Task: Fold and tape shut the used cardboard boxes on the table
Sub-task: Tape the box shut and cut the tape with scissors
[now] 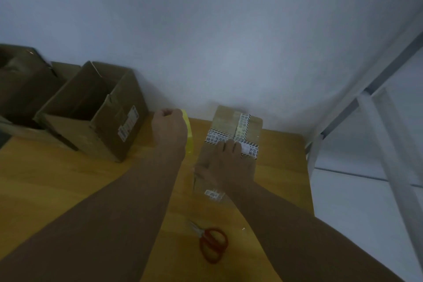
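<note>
A closed brown cardboard box [245,126] with old printed white tape lies on the wooden table [57,181], right of centre. My right hand [225,162] rests flat on its top, fingers straight and pointing away from me. My left hand [169,128] grips a yellow roll of tape [188,135], held on edge just left of the box. An open cardboard box [96,112] with flaps up stands at the left.
Red-handled scissors [211,244] lie on the table near me, between my forearms. More brown boxes [20,80] sit at the far left against the grey wall. A white metal frame [375,135] stands past the table's right edge.
</note>
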